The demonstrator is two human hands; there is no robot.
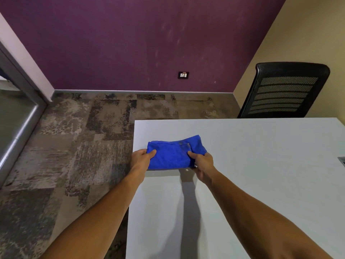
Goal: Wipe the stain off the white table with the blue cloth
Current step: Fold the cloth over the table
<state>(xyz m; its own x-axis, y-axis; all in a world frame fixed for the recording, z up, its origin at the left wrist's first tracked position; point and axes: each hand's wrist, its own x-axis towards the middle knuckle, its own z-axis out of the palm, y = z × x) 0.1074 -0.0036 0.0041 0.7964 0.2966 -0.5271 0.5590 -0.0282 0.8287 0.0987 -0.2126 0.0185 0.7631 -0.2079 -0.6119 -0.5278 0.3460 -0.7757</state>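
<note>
A folded blue cloth [172, 153] lies flat near the far left corner of the white table [261, 165]. My left hand [141, 158] pinches the cloth's left end at the table's left edge, thumb on top. My right hand [202, 162] grips the cloth's near right corner, thumb on top too. A darker smudge shows on the cloth's upper right part. A small pale spot [187, 170] sits on the table just below the cloth's near edge. No other stain can be made out on the tabletop.
A black mesh office chair [285, 90] stands behind the table's far right side. Patterned carpet [84, 137] lies to the left of the table. A grey cable port [342, 160] shows at the table's right edge. A purple wall with a socket [183, 75] is beyond.
</note>
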